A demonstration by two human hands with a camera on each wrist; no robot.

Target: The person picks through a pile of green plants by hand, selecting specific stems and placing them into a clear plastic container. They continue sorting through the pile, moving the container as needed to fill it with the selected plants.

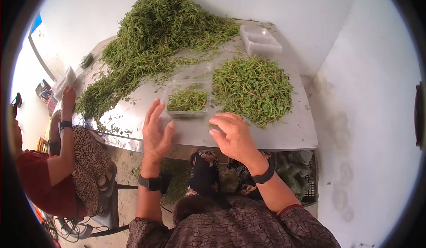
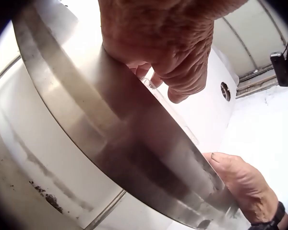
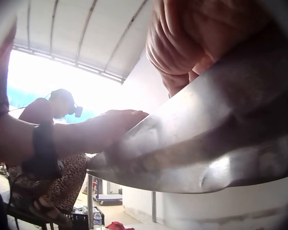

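A clear plastic box (image 1: pixel 188 114) with its lid raised at the back stands near the table's front edge. Green leafy stems (image 1: pixel 186 100) lie inside it. On the box's left side is my left hand (image 1: pixel 157 130), thumb apart from the fingers and nothing in its hold. My right hand (image 1: pixel 235 137) is by the front right corner, its fingers loosely bent toward the box and holding nothing. Both hands (image 2: pixel 168 52) (image 3: pixel 197 43) also show over the metal table edge in the wrist views, where the box is mostly hidden.
Right of the box lies a loose heap of cut stems (image 1: pixel 253 90). A much larger pile (image 1: pixel 164 31) covers the back left of the metal table (image 1: pixel 288 137). Clear trays (image 1: pixel 262 44) are stacked at the back right. Another person (image 1: pixel 51 177) sits at the left. Below the table is a black crate (image 1: pixel 312 181).
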